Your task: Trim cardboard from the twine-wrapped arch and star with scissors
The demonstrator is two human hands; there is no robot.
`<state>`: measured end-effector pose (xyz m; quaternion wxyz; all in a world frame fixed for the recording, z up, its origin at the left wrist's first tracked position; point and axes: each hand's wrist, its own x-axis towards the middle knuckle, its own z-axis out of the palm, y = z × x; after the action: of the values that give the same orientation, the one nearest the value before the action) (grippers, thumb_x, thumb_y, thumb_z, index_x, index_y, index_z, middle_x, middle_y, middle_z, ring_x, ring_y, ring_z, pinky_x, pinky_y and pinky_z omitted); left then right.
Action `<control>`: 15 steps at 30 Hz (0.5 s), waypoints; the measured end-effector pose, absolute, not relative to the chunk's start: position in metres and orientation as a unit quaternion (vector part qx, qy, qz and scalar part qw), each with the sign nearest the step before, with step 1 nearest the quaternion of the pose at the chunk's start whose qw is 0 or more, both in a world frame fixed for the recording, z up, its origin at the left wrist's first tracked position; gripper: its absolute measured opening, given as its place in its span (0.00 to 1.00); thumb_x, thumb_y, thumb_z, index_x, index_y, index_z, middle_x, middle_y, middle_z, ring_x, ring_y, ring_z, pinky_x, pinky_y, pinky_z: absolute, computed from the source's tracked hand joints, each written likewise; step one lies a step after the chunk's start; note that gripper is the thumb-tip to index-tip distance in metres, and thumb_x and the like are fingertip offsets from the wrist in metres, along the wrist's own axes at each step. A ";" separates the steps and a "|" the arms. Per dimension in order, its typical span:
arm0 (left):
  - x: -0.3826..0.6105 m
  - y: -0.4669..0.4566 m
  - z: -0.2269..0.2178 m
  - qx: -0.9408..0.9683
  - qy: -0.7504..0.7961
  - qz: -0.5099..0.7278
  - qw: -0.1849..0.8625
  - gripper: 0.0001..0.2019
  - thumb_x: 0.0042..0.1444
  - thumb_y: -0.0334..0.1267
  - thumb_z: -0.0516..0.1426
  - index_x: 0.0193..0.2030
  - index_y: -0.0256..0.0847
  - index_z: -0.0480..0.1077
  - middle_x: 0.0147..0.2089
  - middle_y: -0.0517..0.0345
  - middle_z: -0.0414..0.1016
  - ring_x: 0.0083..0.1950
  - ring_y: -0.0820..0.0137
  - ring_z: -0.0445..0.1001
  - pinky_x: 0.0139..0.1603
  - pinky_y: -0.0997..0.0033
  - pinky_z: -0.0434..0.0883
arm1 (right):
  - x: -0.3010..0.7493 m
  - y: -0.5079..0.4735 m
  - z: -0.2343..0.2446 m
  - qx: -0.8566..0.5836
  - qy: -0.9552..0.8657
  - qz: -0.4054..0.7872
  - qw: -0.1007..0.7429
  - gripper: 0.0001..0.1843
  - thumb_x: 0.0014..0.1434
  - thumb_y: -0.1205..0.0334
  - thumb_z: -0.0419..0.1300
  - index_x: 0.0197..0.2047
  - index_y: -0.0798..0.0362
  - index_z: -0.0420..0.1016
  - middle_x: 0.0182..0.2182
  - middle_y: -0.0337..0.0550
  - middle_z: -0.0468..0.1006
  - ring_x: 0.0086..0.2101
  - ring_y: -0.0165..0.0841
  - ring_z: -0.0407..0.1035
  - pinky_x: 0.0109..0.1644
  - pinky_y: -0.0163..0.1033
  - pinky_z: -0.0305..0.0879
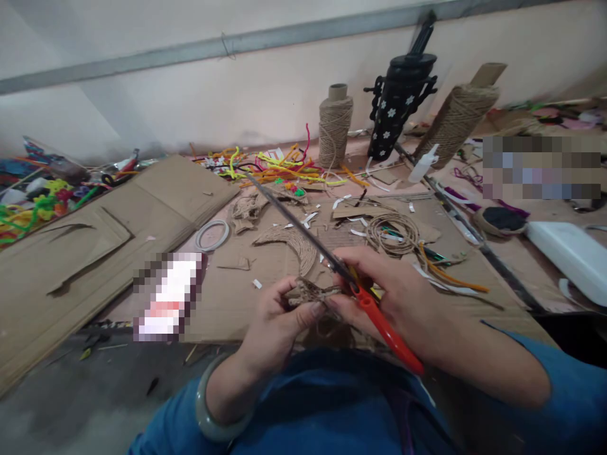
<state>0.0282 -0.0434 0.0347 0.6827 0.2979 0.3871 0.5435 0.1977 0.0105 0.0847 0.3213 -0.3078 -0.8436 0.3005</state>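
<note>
My left hand (277,322) pinches a small twine-wrapped cardboard piece (313,292) close to my lap. My right hand (393,297) touches the same piece and also holds red-handled scissors (379,319), whose long blades (294,218) point up and to the left over the work surface. A crescent shape wrapped in twine (294,243) lies flat just beyond my hands. A loose coil of jute twine (392,232) sits to its right.
Flat cardboard sheets (95,246) cover the left. Coloured pipe cleaners (279,165) lie at the back, with two jute spools (335,123) (458,117) and a black flowered holder (401,101). A white ring (212,235), a white container (571,253) and scraps lie around.
</note>
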 end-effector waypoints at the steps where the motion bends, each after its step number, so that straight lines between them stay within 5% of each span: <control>1: 0.029 -0.043 0.034 0.297 0.389 0.542 0.683 0.10 0.45 0.36 0.69 0.34 0.39 0.76 0.29 0.60 0.79 0.30 0.73 0.76 0.34 0.75 0.74 | 0.197 0.011 0.084 -0.307 -0.848 0.290 0.319 0.12 0.57 0.68 0.59 0.45 0.53 0.69 0.31 0.37 0.74 0.26 0.25 0.66 0.30 0.29 0.62; 15: 0.000 -0.025 0.058 0.471 0.390 0.346 0.712 0.15 0.44 0.42 0.68 0.38 0.37 0.78 0.35 0.54 0.80 0.37 0.66 0.77 0.39 0.69 0.72 | 0.201 0.010 0.100 -0.297 -0.865 0.363 0.177 0.06 0.58 0.68 0.57 0.38 0.50 0.72 0.33 0.35 0.78 0.32 0.29 0.70 0.34 0.31 0.63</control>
<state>0.0002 -0.0255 0.0580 0.7116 0.4709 0.3897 0.3464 0.2011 0.0100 0.1005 0.1769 -0.2975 -0.8649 0.3634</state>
